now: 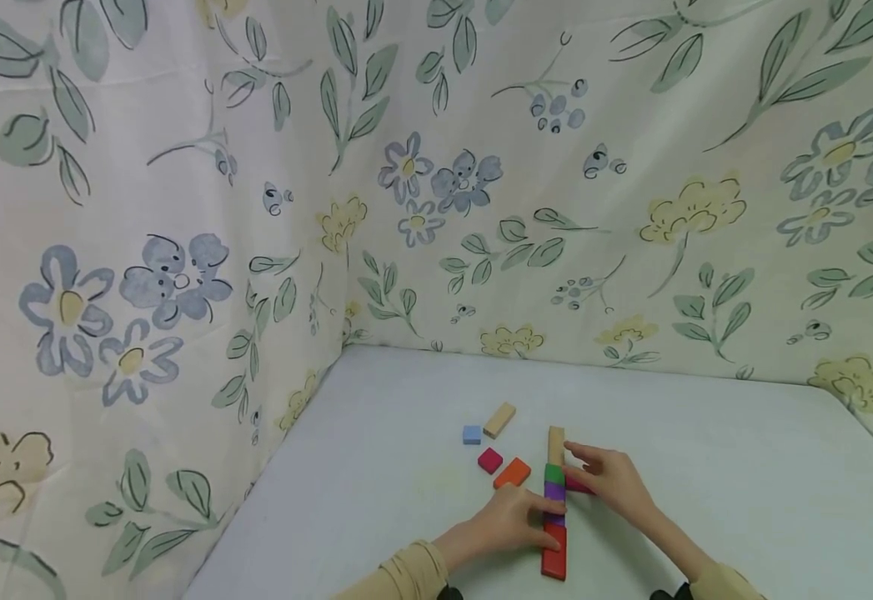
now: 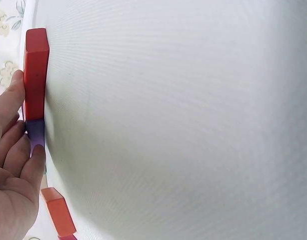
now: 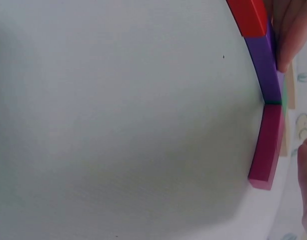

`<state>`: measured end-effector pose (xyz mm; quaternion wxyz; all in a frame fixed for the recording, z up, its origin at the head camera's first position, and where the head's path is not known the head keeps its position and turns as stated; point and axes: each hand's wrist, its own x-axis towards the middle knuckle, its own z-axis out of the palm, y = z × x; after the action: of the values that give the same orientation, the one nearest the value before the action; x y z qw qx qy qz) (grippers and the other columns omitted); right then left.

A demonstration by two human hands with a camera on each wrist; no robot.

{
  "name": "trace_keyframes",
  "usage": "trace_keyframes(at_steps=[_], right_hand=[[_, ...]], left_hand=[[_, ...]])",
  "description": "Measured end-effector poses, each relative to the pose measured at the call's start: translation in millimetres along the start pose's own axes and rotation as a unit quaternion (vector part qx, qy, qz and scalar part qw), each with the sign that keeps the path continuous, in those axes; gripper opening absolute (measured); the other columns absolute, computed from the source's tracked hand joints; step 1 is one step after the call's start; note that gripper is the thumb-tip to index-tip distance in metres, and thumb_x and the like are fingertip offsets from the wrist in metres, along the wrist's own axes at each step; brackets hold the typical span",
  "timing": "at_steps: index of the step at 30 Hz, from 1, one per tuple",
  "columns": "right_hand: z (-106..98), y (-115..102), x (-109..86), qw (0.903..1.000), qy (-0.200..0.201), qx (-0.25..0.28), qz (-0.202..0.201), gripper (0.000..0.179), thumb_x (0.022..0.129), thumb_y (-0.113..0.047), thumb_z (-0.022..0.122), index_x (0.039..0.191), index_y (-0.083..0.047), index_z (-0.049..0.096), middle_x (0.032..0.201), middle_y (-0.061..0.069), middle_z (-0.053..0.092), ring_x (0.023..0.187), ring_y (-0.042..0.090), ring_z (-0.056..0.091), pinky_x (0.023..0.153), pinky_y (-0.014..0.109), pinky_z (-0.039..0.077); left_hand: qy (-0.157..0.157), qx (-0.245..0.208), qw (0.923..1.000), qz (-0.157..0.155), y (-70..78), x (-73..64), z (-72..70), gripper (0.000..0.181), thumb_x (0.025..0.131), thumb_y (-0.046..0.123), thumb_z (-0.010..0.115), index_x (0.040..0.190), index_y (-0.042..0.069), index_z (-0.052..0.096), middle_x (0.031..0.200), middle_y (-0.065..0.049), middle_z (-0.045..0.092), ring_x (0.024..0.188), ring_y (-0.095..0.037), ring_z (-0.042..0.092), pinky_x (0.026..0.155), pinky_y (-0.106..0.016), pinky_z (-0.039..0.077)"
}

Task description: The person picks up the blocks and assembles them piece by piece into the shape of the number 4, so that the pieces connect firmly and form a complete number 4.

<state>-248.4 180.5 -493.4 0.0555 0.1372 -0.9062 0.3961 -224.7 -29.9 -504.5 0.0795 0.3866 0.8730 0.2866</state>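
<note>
A line of blocks lies end to end: a red block [image 1: 554, 562] nearest, then a purple block [image 1: 554, 492], a green block [image 1: 554, 474] and a plain wooden block [image 1: 556, 446] farthest. My left hand [image 1: 507, 521] rests against this line from the left, its digits touching the red and purple blocks. A magenta block [image 3: 267, 147] sticks out to the right, partly hidden by my right hand [image 1: 616, 482] in the head view. That hand's extended fingers are beside the wooden and green blocks; whether they touch them is hard to tell.
Left of the line lie an orange block [image 1: 513, 472], a small crimson block [image 1: 490, 460], a light blue block [image 1: 472, 435] and another wooden block [image 1: 499, 420]. The white table [image 1: 376, 417] meets a floral cloth [image 1: 444, 275] at the back and left.
</note>
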Motion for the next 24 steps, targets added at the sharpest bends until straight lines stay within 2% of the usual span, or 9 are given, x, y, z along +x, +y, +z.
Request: trace_keyframes(at_steps=[7,13,20,24], right_hand=[[5.1,-1.9,-6.7,0.9994,0.015,0.027,0.013,0.042,0.081,-0.024,0.074,0.116,-0.001,0.067,0.113,0.02,0.068,0.09,0.028,0.071,0.074,0.031,0.056],[10.1,-4.8,-14.7,0.9989,0.024,0.01,0.039,0.039,0.081,-0.025,0.074,0.114,-0.006,0.069,0.106,0.012,0.072,0.091,0.023,0.071,0.075,0.026,0.055],[13.5,-7.2,-22.3,0.9984,0.029,0.003,0.049,0.038,0.081,-0.027,0.074,0.113,-0.009,0.07,0.109,0.011,0.071,0.098,0.024,0.069,0.079,0.029,0.055],[15.0,-8.5,-26.4,0.9982,0.028,-0.001,0.053,0.039,0.08,-0.029,0.075,0.113,-0.009,0.07,0.107,0.01,0.072,0.095,0.023,0.069,0.077,0.027,0.055]], left_hand=[[0.004,-0.005,0.9999,0.008,-0.7,0.4,-0.4,0.044,0.08,0.033,0.075,0.121,0.02,0.066,0.115,0.005,0.069,0.088,0.008,0.057,0.062,-0.006,0.037],[-0.001,-0.008,1.0,0.002,-1.0,0.2,-1.2,0.044,0.08,0.033,0.075,0.121,0.021,0.067,0.113,0.006,0.07,0.081,0.009,0.054,0.058,-0.007,0.035],[-0.001,-0.009,1.0,0.003,-1.4,-0.2,-2.6,0.043,0.08,0.033,0.075,0.12,0.02,0.067,0.115,0.005,0.069,0.085,0.009,0.055,0.063,-0.006,0.038],[0.001,-0.007,0.9999,0.008,-0.6,0.0,-2.9,0.042,0.08,0.032,0.075,0.12,0.02,0.068,0.115,0.005,0.069,0.077,0.009,0.052,0.061,-0.006,0.036]])
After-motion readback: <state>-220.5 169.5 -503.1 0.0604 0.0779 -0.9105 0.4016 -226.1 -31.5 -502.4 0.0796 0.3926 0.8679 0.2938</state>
